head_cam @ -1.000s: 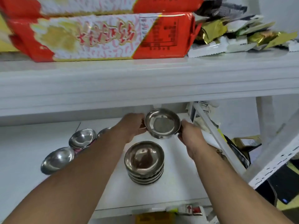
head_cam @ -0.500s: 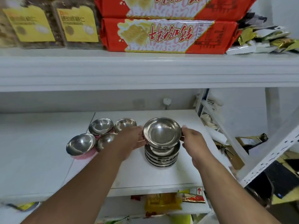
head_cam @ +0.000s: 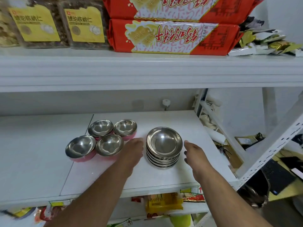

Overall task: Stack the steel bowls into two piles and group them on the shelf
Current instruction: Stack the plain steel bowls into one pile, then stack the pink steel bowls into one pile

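A pile of several shallow steel bowls (head_cam: 164, 145) stands on the white middle shelf (head_cam: 164, 176). My left hand (head_cam: 133, 150) is just left of the pile and my right hand (head_cam: 195, 154) just right of it; both are empty with fingers apart, a small gap from the bowls. Left of the pile, several deeper steel bowls with pink outsides sit singly in a cluster: two at the back (head_cam: 100, 129) (head_cam: 125, 128) and two in front (head_cam: 80, 147) (head_cam: 109, 145).
The upper shelf (head_cam: 147, 69) overhangs with red biscuit packs (head_cam: 173, 36) and yellow-labelled nut boxes (head_cam: 85, 25). A slanted white shelf upright (head_cam: 270, 148) runs at the right. Packets (head_cam: 164, 203) lie on the shelf below.
The bowl I held with both hands now rests on top of the pile. Both hands have let go and moved slightly apart. The view shifted down and back.
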{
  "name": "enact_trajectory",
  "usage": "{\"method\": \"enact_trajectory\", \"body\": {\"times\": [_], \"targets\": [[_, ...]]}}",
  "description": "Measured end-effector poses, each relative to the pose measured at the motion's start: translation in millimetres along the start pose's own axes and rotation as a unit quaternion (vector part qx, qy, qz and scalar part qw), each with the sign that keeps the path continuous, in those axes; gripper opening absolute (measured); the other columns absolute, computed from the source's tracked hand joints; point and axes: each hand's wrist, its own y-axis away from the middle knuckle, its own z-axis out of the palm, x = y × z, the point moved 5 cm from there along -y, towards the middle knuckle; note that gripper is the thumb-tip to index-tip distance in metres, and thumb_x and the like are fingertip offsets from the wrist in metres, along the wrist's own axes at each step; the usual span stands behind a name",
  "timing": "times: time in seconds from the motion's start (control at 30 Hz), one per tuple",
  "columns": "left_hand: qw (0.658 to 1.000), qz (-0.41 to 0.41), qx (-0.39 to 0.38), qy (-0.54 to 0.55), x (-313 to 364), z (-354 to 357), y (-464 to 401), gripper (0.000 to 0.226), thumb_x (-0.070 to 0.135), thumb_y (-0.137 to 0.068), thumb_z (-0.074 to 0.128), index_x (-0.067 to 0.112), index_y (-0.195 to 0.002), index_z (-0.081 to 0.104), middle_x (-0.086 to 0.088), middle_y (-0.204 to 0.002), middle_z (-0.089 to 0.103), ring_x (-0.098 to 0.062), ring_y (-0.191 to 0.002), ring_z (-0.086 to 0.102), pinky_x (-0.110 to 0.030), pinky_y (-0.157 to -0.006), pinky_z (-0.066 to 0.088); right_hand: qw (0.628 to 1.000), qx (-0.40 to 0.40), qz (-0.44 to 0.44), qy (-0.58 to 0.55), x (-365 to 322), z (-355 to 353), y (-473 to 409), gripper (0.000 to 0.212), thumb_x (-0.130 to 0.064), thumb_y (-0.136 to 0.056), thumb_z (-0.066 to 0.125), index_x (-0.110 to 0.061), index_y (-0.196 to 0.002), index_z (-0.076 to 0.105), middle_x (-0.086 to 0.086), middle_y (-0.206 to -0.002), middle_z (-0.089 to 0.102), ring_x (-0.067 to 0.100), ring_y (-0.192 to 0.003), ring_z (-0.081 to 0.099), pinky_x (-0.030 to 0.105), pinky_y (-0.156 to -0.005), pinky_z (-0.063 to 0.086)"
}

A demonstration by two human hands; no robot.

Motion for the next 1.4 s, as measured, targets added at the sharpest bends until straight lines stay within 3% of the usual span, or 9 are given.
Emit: {"method": "enact_trajectory", "body": {"times": [0.13, 0.23, 0.37, 0.57, 0.77, 0.87, 0.93, 1.1, 1.4], "targets": [[0.989, -0.091, -0.011, 0.12, -40.3, 8.1, 6.8, 0.015, 0.027, -0.101, 0.048, 0.021, -0.105, 0.061, 0.0, -0.114, 0.052, -0.02, -0.108, 0.056, -0.044, -0.105, 0.045, 0.99, -0.023, 0.084, -0.112, 19.7, 7.4, 5.1, 0.059, -0.04, -0.108, 0.046, -0.009, -0.157, 0.036, 0.013, -0.161, 0.043, 0.033, -0.142, 0.047, 0.047, -0.114, 0.042], [0.961, -0.148, -0.042, 0.228, -62.7, 20.6, 7.5, 0.048, 0.027, -0.102, 0.052, 0.016, -0.147, 0.042, 0.0, -0.145, 0.045, -0.027, -0.138, 0.044, -0.048, -0.113, 0.039, 0.976, -0.06, 0.119, -0.172, 29.9, 19.2, 6.4, 0.054, -0.044, -0.108, 0.044, -0.008, -0.149, 0.046, 0.01, -0.15, 0.053, 0.029, -0.138, 0.05, 0.045, -0.114, 0.041], [0.957, -0.129, -0.106, 0.238, -64.1, 38.3, 7.4, 0.025, 0.029, -0.098, 0.058, 0.019, -0.12, 0.067, 0.012, -0.11, 0.078, -0.016, -0.117, 0.059, -0.041, -0.103, 0.043, 0.974, -0.087, 0.113, -0.173, 29.6, 25.7, 2.4, 0.034, -0.047, -0.106, 0.043, -0.024, -0.103, 0.068, 0.0, -0.123, 0.07, 0.017, -0.117, 0.062, 0.04, -0.105, 0.047], [0.958, -0.142, -0.074, 0.236, -58.2, 56.3, 0.4, 0.04, 0.023, -0.102, 0.051, 0.007, -0.138, 0.055, -0.017, -0.145, 0.054, -0.039, -0.142, 0.038, -0.045, -0.114, 0.038, 0.975, -0.086, 0.1, -0.18, 24.8, 9.6, -19.8, 0.04, -0.044, -0.106, 0.045, -0.016, -0.12, 0.07, 0.004, -0.127, 0.072, 0.021, -0.123, 0.063, 0.043, -0.11, 0.048], [0.96, -0.147, -0.079, 0.227, -46.4, 80.8, -3.9, 0.04, 0.026, -0.106, 0.043, 0.014, -0.142, 0.051, -0.002, -0.141, 0.056, -0.026, -0.142, 0.041, -0.043, -0.114, 0.036, 0.972, -0.069, 0.107, -0.197, 24.5, -8.7, -44.5, 0.047, -0.042, -0.108, 0.042, -0.011, -0.136, 0.063, 0.007, -0.139, 0.066, 0.023, -0.13, 0.059, 0.046, -0.115, 0.044], [0.963, -0.155, -0.071, 0.208, -51.5, 79.8, -2.9, 0.036, 0.027, -0.103, 0.046, 0.008, -0.133, 0.056, 0.006, -0.097, 0.064, -0.011, -0.097, 0.062, -0.042, -0.116, 0.036, 0.967, -0.039, 0.134, -0.212, 33.4, -13.3, -48.2, 0.055, -0.042, -0.11, 0.038, -0.005, -0.149, 0.048, 0.011, -0.152, 0.055, 0.025, -0.136, 0.054, 0.044, -0.118, 0.04], [0.97, -0.16, -0.049, 0.177, -57.3, 70.9, -0.7, 0.035, 0.026, -0.101, 0.047, 0.0, -0.123, 0.056, 0.006, -0.067, 0.045, -0.008, -0.062, 0.047, -0.044, -0.116, 0.036, 0.97, -0.008, 0.154, -0.188, 47.3, -13.2, -42.0, 0.056, -0.04, -0.109, 0.041, 0.0, -0.147, 0.048, 0.015, -0.154, 0.052, 0.028, -0.138, 0.052, 0.043, -0.117, 0.039], [0.973, -0.161, 0.022, 0.165, -63.7, 39.6, 12.5, 0.051, 0.03, -0.101, 0.051, 0.017, -0.149, 0.042, 0.002, -0.116, 0.058, -0.015, -0.115, 0.056, -0.038, -0.107, 0.048, 0.981, -0.039, 0.173, -0.082, 80.8, 21.9, -1.4, 0.04, -0.039, -0.105, 0.049, -0.005, -0.103, 0.069, 0.013, -0.1, 0.074, 0.025, -0.091, 0.07, 0.042, -0.086, 0.054], [0.954, -0.153, 0.119, 0.227, -76.1, -59.5, 33.1, 0.011, 0.012, -0.103, 0.049, 0.012, -0.108, 0.059, -0.01, -0.106, 0.064, -0.023, -0.098, 0.066, -0.038, -0.087, 0.053, 0.975, -0.178, 0.115, -0.064, 33.1, 118.5, 26.8, 0.027, -0.034, -0.106, 0.054, -0.011, -0.099, 0.066, 0.012, -0.11, 0.071, 0.024, -0.094, 0.075, 0.037, -0.082, 0.059]]}}
